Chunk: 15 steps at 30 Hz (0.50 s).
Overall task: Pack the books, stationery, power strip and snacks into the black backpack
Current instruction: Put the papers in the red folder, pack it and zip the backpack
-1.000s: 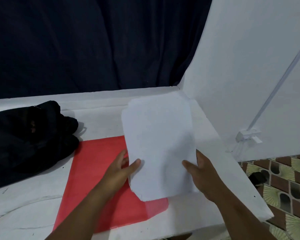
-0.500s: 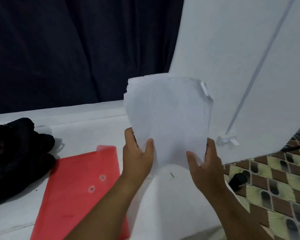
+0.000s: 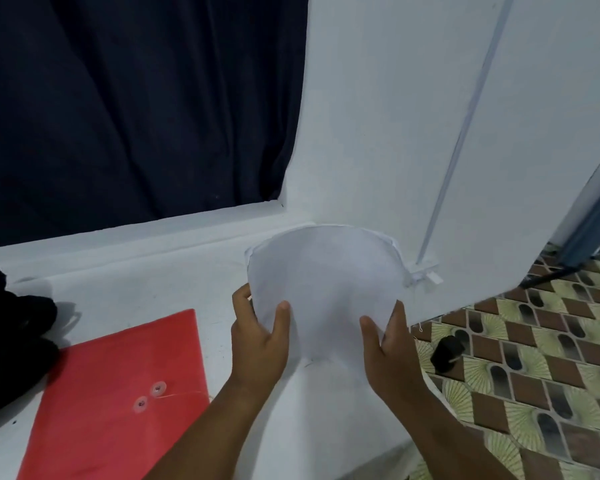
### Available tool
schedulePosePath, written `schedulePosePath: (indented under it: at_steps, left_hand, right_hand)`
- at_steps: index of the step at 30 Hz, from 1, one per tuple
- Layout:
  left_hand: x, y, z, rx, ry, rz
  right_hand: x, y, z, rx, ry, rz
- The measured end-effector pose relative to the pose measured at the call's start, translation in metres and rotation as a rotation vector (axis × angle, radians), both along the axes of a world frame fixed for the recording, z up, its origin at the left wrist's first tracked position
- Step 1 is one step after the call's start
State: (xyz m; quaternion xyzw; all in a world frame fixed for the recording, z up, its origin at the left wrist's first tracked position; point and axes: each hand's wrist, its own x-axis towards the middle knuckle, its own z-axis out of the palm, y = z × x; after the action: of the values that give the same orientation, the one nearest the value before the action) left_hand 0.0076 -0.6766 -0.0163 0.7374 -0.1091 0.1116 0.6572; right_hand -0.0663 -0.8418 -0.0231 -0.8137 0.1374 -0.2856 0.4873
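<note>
A stack of white paper sheets (image 3: 323,285) stands upright on its lower edge over the white table (image 3: 160,292), its top bowed into a curve. My left hand (image 3: 258,336) grips the stack's lower left side, thumb in front. My right hand (image 3: 387,348) grips its lower right side. A red string-tie envelope (image 3: 125,393) lies flat on the table to the left of my hands. Part of the black backpack (image 3: 11,341) shows at the left edge.
A white wall panel (image 3: 465,133) rises right behind the sheets, with a thin rail and a clip (image 3: 426,275) on it. Dark blue curtain (image 3: 136,98) hangs at the back. Patterned floor tiles (image 3: 534,358) and a small black object (image 3: 447,351) lie right of the table edge.
The sheets went from lying tilted over the red envelope to being lifted upright, then lowered onto the table edge-down, their top now bowed. The view shifted right.
</note>
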Motion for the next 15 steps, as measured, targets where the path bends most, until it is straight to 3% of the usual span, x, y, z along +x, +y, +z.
schedulePosePath:
  at_steps: [10, 15]
  left_hand:
    - [0.003, 0.04, 0.012, -0.032, 0.079, 0.043]
    - [0.009, 0.101, -0.001, 0.026, 0.164, 0.086]
  right_hand:
    - [0.009, 0.024, 0.008, -0.071, 0.086, 0.138]
    - [0.026, 0.055, 0.0, 0.075, 0.118, 0.22]
